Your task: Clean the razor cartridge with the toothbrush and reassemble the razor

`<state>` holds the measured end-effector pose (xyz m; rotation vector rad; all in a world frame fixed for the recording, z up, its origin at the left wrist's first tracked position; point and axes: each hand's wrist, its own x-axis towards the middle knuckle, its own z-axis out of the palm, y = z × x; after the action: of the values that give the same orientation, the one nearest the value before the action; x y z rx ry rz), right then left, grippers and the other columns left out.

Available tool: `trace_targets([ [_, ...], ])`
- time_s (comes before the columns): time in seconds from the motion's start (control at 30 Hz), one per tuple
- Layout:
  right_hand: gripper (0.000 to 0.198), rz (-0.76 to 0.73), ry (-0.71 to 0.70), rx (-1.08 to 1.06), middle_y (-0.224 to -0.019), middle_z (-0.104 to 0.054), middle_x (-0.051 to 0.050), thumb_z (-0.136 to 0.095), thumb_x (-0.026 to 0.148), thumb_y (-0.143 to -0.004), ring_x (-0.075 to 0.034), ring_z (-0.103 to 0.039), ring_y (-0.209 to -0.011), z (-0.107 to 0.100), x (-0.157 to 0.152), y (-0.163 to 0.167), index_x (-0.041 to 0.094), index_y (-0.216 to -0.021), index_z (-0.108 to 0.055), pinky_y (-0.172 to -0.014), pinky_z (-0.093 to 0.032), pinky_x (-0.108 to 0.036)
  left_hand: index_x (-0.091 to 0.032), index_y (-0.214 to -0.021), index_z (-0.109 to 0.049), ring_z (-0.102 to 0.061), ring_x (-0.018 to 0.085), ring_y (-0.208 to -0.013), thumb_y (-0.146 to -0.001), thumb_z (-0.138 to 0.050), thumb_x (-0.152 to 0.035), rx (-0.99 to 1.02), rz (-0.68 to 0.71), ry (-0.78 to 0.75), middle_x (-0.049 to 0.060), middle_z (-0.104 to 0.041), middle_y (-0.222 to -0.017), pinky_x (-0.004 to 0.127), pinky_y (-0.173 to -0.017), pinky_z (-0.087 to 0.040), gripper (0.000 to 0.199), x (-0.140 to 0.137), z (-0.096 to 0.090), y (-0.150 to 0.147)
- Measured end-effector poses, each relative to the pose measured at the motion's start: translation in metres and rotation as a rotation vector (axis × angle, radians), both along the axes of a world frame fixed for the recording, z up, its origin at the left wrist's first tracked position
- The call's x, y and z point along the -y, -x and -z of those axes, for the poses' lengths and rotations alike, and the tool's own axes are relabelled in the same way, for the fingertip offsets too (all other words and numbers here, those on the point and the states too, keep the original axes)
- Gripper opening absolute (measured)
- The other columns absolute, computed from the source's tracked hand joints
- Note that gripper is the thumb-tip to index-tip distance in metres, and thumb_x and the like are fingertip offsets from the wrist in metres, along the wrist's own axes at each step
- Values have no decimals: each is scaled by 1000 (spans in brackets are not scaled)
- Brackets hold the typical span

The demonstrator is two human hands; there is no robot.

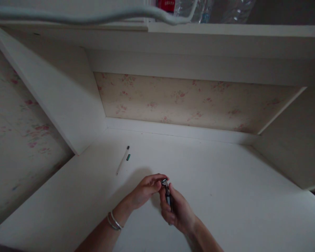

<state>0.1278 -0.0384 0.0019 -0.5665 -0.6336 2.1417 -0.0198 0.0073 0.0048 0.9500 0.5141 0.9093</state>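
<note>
1. Low over the white desk [225, 196], both hands met near its front middle, close together and working on one small dark object.
2. The right hand [177, 210] was wrapped around a slim dark tool [168, 196] with a metallic top end, its fingers curled about the shaft so that the tool stood roughly upright, tilted a little away from the person.
3. The left hand [147, 189] reached across from the left, and its fingertips were pinched on the shiny top end of the tool; whether they squeezed it hard or only touched it could not be told.
4. On the left wrist sat two pale bangles [114, 221], side by side.
5. Farther back and to the left on the desk lay a thin white pen [122, 161] with a dark tip, slanting toward the rear, and just beside its upper end lay a small green piece [128, 157], apart from the hands.
6. Behind the desk rose a floral back panel [186, 101], boxed in by white side walls.
7. Above, a white shelf [225, 35] carried clear plastic bottles [225, 10] and something red [166, 5], and a pale cable [81, 15] drooped across the top of the view.
</note>
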Motion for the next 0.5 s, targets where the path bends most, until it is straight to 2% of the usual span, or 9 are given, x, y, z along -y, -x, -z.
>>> trace_targets([
  [0.13, 36, -39, 53, -78, -49, -42, 8, -57, 53, -83, -3, -24, -32, -4, 0, -2, 18, -81, -54, -31, -20, -15, -16, -105, -68, -57, 14, -80, -71, -74, -38, 27, 14, 31, 7, -65, -91, 27, -74, -42, 41, 1, -3, 0],
  [0.23, 31, -6, 30, -77, -53, -45, 8, -57, 49, -85, -3, -25, -33, -7, 1, -2, 18, -89, -55, -31, -20, -16, -16, -107, -67, -53, 10, -68, -73, -73, -37, 58, 23, 57, 3, -62, -79, 24, -68, -41, 40, 0, -2, 0],
  [0.37, 29, 74, -11, -6, -56, -44, 7, -52, 47, -88, -3, -23, -34, -7, 1, 2, 18, -86, -53, -30, -18, -15, -17, -105, -68, -54, 11, -74, -73, -73, -37, 49, -13, 82, 5, -62, -92, 26, -72, -41, 38, -2, 1, 0],
  [0.5, 32, 151, -28, 72, -54, -37, 9, -54, 49, -87, -2, -18, -34, -6, 0, 3, 18, -81, -50, -30, -13, -14, -16, -106, -67, -55, 14, -79, -74, -72, -36, 47, -20, 48, 7, -62, -93, 29, -76, -40, 38, -3, 6, -1],
])
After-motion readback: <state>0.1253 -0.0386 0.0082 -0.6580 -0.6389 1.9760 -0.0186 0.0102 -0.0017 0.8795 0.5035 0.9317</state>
